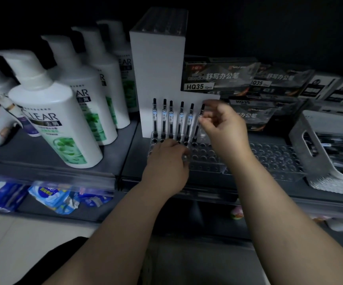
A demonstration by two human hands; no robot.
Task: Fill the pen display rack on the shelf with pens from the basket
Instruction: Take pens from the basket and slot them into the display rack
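Head view.

Item 1 – rack (207, 157): clear plastic, stepped, rows of round holes. Sits on grey shelf (125, 153), btwn shampoo bottles and basket. Back row holds pens at its L end.

Item 2 – standing pens (170, 118), qty 5: upright in back row, side by side, black caps up, blue-white labels. White card (156, 75) stands behind them.

Item 3 – 6th pen (196, 130): at next hole R of those 5, tilted w/ top leaning R. Lower tip at the hole; cannot tell if fully seated.

Item 4 – R hand (226, 124): thumb + forefinger pinch 6th pen near its upper part; other fingers curled behind.

Item 5 – L hand (166, 161): back up, lying on rack's front-L part, fingers bent down onto the holes. Tips hidden; cannot tell if gripping or just resting.

Item 6 – basket (320, 167): pale plastic, handle slot in side, same shelf, just R of rack. Dark pens heaped inside.

Misc:
- shampoo bottles (51, 112): white w/ pump tops, in rows L of card.
- pen boxes (217, 77): marked HQ35, stacked behind rack + basket.
- blue packets (49, 194): lower shelf, L side.
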